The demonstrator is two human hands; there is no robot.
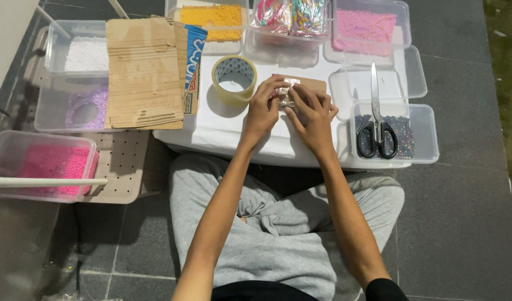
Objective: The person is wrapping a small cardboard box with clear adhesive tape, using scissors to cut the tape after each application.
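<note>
At centre frame we see the left hand and right hand together, fingers pinching a small clear-wrapped packet against a brown card on the white table; the tape roll sits just left, scissors at right; the slick wrap could slip; its contents stay hidden under the fingers.

Home craft corner on a dark grey tiled floor: person seated cross-legged at a low white counter ringed by clear plastic tubs of pink beads, a roll of clear packing tape, black-handled scissors, torn brown cardboard sheets.
</note>
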